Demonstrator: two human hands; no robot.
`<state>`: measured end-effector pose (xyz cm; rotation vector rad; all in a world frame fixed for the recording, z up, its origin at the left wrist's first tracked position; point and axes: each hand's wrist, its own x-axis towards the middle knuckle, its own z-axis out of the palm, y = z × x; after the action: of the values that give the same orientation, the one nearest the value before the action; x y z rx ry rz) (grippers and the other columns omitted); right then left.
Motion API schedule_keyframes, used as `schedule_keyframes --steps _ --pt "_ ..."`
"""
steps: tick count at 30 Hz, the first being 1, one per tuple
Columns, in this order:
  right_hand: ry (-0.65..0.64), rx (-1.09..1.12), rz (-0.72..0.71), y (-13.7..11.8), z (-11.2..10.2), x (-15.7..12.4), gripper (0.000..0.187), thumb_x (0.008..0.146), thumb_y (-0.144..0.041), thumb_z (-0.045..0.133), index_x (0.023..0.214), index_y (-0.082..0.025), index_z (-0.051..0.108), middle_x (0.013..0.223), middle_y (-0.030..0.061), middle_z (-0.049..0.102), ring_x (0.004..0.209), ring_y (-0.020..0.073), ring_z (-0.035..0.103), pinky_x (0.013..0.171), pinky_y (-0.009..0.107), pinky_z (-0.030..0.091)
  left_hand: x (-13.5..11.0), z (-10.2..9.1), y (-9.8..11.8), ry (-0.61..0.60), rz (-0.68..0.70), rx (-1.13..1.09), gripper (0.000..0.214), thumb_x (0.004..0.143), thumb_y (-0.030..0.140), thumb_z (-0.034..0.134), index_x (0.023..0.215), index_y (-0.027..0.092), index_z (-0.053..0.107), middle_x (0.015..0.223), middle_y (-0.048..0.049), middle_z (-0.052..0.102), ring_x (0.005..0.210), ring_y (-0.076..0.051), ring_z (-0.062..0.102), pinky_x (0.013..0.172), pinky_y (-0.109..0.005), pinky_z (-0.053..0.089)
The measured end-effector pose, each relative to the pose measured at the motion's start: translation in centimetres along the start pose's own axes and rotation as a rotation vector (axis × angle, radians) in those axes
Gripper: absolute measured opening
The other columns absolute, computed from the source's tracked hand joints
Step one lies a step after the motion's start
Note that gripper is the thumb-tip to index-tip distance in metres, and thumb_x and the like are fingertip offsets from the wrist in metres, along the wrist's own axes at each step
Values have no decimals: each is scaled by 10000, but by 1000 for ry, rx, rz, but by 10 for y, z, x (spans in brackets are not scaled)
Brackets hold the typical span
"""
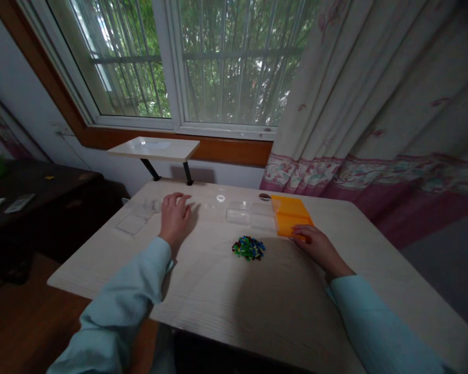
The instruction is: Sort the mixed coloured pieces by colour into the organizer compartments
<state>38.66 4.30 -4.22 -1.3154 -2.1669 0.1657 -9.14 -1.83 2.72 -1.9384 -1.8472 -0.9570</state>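
Note:
Above the left half of the table, my left hand (174, 218) is loosely curled with its fingers somewhat apart, and nothing shows in it. Just left of it lie clear plastic boxes (131, 224). My right hand (315, 244) has its fingers on the near edge of an orange see-through plastic case (292, 214), which seems to lie opened out; its thumb and fingers close on that edge. Between my hands is a small heap of tiny building bricks (249, 248), green, blue and dark red. Behind the heap, clear plastic containers (237, 215) stand beside the orange case.
The pale wooden table (214, 291) carries a raised shelf (156, 149) on black legs at its back left. A dark oval object (264, 197) lies near the back edge. Curtains (359, 114) hang behind on the right. A dark side table (42, 192) stands to the left.

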Motion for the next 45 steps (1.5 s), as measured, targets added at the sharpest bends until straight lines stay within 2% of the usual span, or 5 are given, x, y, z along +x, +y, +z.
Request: schedule_keyframes --steps 8,14,20,28,45 --pt "-2 0 7 1 2 1 253 817 -449 587 883 -246 724 1082 88 707 1028 290 649 974 507 500 -77 -66 -86 -164 -318 566 433 861 363 475 1165 69 570 1120 -221 579 1102 -387 470 907 -513 381" --pt "0 5 2 -1 2 2 251 817 -438 596 886 -231 721 1078 93 707 1021 283 648 963 486 504 -109 -73 -80 -274 -223 593 272 869 281 466 1006 139 653 986 -166 624 1048 -380 501 903 -538 366" --pt "-13 -14 5 -4 1 2 247 827 -421 591 898 -221 718 1090 102 702 1033 283 642 967 492 496 -83 -37 -20 -444 116 165 209 896 266 489 1025 182 631 964 -107 627 943 -273 543 843 -401 445" --pt "-11 -5 -3 -11 -1 1 215 836 -384 599 908 -218 715 1099 98 697 1039 263 640 969 458 493 -14 50 46 -376 360 -78 243 928 321 500 1065 169 630 1015 -107 580 988 -248 516 899 -382 443" --pt "-38 -196 6 -28 -5 -1 395 860 -387 574 1206 -210 645 1238 113 656 1188 300 573 1115 582 290 2 78 54 -325 330 -133 389 888 472 558 1112 159 619 1073 -116 573 1061 -270 500 953 -417 428"
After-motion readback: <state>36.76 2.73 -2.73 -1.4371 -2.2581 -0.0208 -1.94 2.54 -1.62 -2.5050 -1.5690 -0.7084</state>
